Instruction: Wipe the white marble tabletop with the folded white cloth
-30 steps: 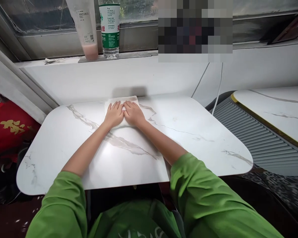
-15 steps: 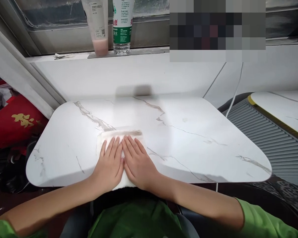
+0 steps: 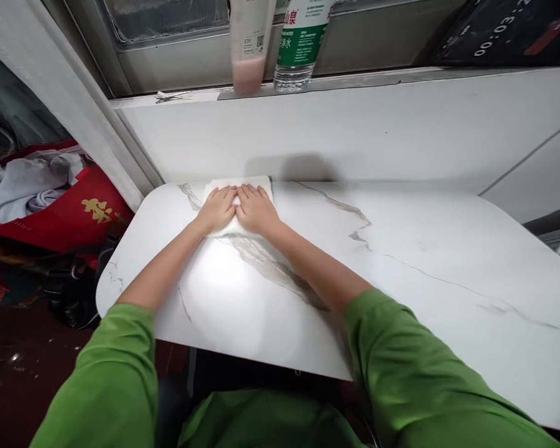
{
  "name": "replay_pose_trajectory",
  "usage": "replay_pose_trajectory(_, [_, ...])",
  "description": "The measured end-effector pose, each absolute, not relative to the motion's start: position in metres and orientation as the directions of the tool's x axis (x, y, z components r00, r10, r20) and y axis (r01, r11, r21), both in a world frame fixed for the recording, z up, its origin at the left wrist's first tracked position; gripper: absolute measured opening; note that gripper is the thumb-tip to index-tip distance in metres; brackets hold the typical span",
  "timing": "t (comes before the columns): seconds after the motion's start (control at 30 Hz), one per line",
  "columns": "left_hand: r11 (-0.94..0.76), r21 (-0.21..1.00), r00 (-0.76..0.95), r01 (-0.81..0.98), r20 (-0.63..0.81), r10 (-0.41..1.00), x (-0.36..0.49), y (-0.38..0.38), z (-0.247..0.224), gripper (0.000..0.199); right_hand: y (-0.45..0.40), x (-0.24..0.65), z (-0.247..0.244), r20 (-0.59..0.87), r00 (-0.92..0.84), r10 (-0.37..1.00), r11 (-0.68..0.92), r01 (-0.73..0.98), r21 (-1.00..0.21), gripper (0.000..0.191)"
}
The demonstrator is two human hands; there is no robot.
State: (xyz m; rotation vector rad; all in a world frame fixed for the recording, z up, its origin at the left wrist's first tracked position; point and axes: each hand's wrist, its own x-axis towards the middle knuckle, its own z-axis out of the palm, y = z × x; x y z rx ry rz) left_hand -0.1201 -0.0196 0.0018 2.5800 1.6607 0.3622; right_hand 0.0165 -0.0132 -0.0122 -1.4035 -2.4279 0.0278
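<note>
A white cloth (image 3: 217, 184) lies flat on the white marble-patterned table (image 3: 270, 336), at the table's back edge against the wall. My left hand (image 3: 218, 208) rests flat on the left part of the cloth, palm down, fingers stretched out. Beside it, my right hand (image 3: 256, 208) presses flat on the right part, its fingers pointing toward the wall. The two hands touch or nearly touch at the thumbs. Both palms are hidden, and so is the cloth's middle beneath them.
On the ledge behind the table stand a pinkish tube (image 3: 249, 68) and a water bottle with a green label (image 3: 301, 46). A dark screen with digits (image 3: 504, 37) leans at the upper right. To the left is a red bag (image 3: 74, 214) with pale cloth inside.
Both hands have slid the cloth forward, from the table's near edge to its back edge by the wall. My arms are now stretched out. The view has shifted to the left.
</note>
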Motion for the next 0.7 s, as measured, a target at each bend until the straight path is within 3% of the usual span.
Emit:
replay_pose_trajectory(0.17, [-0.431,0.192,0.39,0.882,0.217,0.895,-0.121,0.013,-0.001,0.045,0.015,0.013,-0.016,0.302,-0.401,0.865,0.47,0.857,-0.209,0.053])
replay_pose_trajectory(0.37, [-0.374,0.175,0.343,0.911,0.182,0.921,-0.117,-0.01,-0.004,0.046,-0.003,0.018,-0.019,0.314,-0.423,0.85,0.494,0.846,-0.199,0.053])
replay_pose_trajectory(0.7, [-0.491,0.092,0.463,0.866,0.22,0.858,-0.114,-0.171,0.001,0.046,-0.159,0.039,-0.019,0.349,-0.533,0.771,0.598,0.794,-0.108,0.053])
